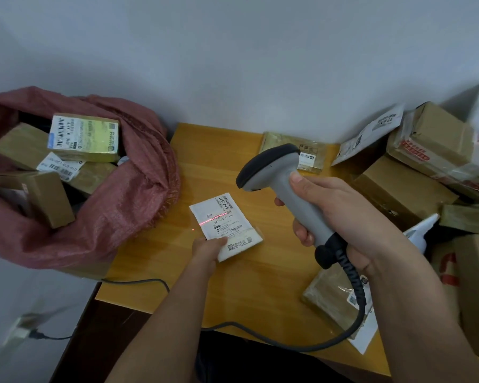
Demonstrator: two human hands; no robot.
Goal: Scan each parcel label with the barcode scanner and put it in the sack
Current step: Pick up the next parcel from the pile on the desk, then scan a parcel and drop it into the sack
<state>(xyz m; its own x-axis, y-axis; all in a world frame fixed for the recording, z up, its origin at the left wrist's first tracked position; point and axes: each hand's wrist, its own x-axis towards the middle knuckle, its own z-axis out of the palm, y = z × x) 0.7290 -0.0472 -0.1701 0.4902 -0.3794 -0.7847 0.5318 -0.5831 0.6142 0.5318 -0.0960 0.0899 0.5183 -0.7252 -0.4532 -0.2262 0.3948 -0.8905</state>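
Centrally, the left hand (pixel 208 247) pinches a small white parcel (pixel 227 226) flat on the wooden table (pixel 260 272), label up, so the scanner's red line crosses it. Right hand (pixel 340 217) fingers wrap the barcode scanner (pixel 285 186). Red sack (pixel 116 211) gapes at left, already holding parcels.

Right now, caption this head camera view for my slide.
Right hand aims barcode scanner at white parcel held by left hand, red sack alongside.
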